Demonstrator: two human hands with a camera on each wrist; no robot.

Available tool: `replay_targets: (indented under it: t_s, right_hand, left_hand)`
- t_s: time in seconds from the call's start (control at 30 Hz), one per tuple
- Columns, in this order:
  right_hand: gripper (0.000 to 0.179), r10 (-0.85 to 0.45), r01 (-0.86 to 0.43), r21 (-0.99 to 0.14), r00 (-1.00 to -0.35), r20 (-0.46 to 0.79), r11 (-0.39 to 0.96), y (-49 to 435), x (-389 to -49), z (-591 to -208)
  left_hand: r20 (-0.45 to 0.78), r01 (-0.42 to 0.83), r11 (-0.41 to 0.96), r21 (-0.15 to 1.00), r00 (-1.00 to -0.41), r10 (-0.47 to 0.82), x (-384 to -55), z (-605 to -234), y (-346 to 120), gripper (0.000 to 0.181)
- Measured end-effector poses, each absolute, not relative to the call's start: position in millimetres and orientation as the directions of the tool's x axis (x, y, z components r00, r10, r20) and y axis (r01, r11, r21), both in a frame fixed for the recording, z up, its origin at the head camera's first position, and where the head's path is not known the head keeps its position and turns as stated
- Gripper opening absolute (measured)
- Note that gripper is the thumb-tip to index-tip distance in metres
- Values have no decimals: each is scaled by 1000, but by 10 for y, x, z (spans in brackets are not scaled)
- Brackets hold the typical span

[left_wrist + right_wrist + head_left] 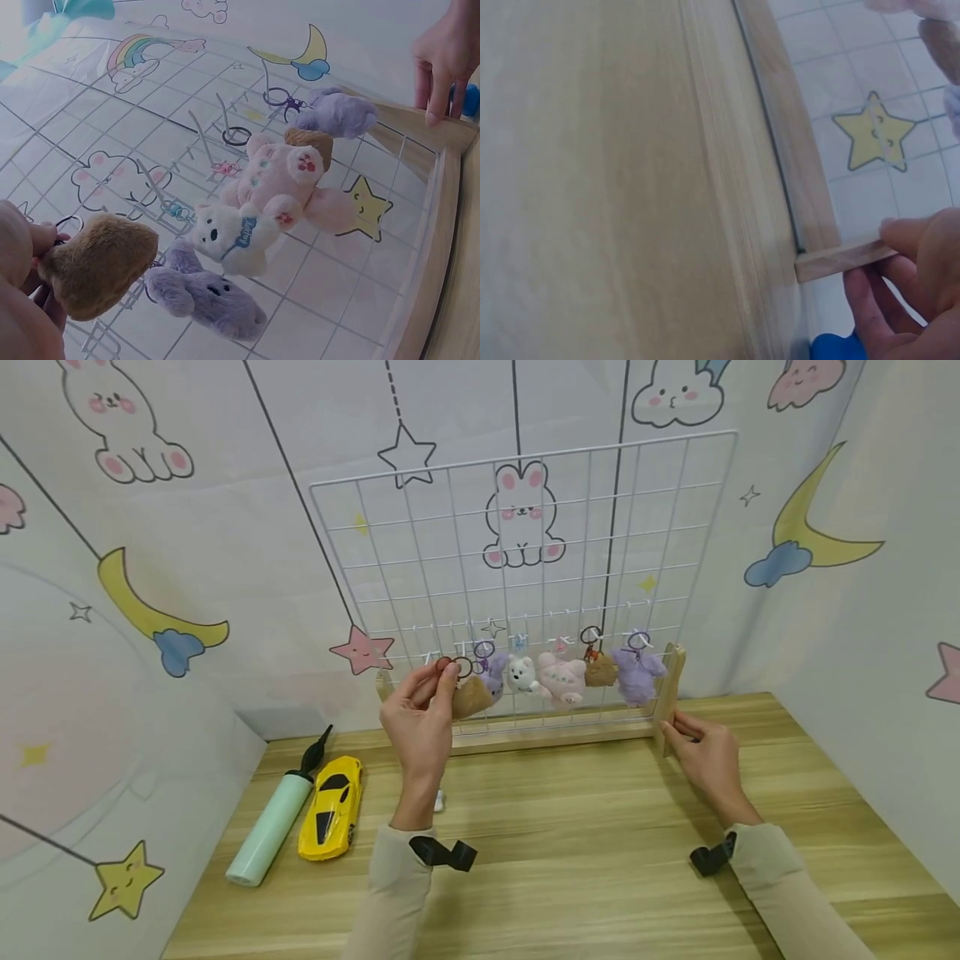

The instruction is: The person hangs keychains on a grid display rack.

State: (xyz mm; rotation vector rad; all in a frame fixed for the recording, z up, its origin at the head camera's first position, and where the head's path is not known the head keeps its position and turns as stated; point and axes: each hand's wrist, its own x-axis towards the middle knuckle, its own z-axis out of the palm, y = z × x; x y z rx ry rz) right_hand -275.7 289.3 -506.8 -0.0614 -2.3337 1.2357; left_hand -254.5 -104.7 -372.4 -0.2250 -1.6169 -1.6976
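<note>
My left hand (422, 718) pinches the ring of a brown plush keychain (101, 262) in front of the left end of the white wire grid rack (525, 518). Other plush keychains hang on the rack's hooks: a purple one (206, 296) closest to this hand, a white bear (232, 232), a pink one (274, 180), another brown one (600, 670) and a second purple one (639, 677) at the right end. My right hand (705, 752) grips the wooden side post (840, 259) at the rack's lower right, thumb on one face and fingers on the other.
At the table's left lie a yellow toy car (332, 810) and a pale green hand pump (272, 831) with a black nozzle. A small white object (438, 802) shows beside my left wrist. Something blue (832, 346) sits by my right fingers. Patterned cloth walls surround the wooden table (570, 860).
</note>
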Motion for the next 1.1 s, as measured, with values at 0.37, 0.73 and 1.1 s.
replay_targets:
  t_s: [0.37, 0.73, 1.1]
  right_hand:
    - [40, 262, -178, -796, -883, 388, 578, 2885, -2748, -5046]
    - [38, 265, -194, -788, -872, 411, 584, 2882, -2760, -5084]
    - [39, 266, -194, -802, -877, 400, 566, 2875, -2749, -5067]
  left_hand:
    - [592, 627, 71, 776, -685, -424, -2642, -3788, -1017, 21]
    - [621, 627, 151, 764, -653, -434, -2703, -3881, -991, 19]
    - [704, 626, 322, 710, -616, -354, -2746, -4012, -1024, 24]
